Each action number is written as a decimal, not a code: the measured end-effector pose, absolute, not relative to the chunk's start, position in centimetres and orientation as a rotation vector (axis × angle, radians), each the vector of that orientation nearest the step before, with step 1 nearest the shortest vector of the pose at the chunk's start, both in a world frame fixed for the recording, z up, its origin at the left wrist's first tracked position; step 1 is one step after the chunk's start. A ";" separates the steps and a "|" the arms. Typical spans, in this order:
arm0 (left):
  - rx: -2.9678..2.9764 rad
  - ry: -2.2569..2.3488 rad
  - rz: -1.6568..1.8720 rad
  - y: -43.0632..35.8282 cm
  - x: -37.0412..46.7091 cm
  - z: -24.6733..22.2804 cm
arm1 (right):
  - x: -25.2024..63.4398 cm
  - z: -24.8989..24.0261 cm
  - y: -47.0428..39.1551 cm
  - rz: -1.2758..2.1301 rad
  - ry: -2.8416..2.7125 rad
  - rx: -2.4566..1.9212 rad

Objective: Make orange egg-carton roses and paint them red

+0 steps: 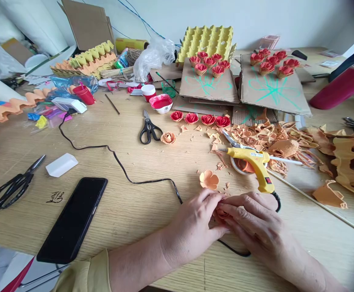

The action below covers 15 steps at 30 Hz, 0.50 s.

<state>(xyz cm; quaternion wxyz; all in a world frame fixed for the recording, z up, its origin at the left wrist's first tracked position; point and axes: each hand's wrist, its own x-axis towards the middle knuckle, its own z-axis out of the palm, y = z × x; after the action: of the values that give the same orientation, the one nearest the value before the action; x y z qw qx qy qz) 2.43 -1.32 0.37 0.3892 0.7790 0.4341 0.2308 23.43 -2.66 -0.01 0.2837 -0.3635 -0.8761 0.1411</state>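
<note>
My left hand and my right hand meet at the front of the table, fingers closed around a small orange egg-carton flower. Most of that flower is hidden by the fingers. Just beyond them lies an open orange petal cup. A yellow hot glue gun with a white glue stick rests past my right hand, over a white bowl. Farther back sit an unpainted orange rose and a row of several red roses.
Black-handled scissors, a second pair and a phone lie leftward. A black cord crosses the table. Carton scraps pile at right, by a thin stick. Cardboard sheets carry red roses behind a red paint dish.
</note>
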 end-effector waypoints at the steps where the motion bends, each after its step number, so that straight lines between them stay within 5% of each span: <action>1: 1.981 1.105 0.591 -1.3 2.4 0.3 | 23.4 0.0 -2.7 0.381 -2.341 -0.973; 15: 1.994 1.096 0.611 -1.3 2.4 0.3 | 23.3 0.3 -2.3 0.437 -2.329 -0.975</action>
<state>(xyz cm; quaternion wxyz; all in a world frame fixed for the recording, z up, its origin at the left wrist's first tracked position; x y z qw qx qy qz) 2.41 -1.34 0.26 0.3828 0.7820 0.4297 0.2394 23.27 -2.35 0.32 0.2857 -0.3645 -0.8711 0.1635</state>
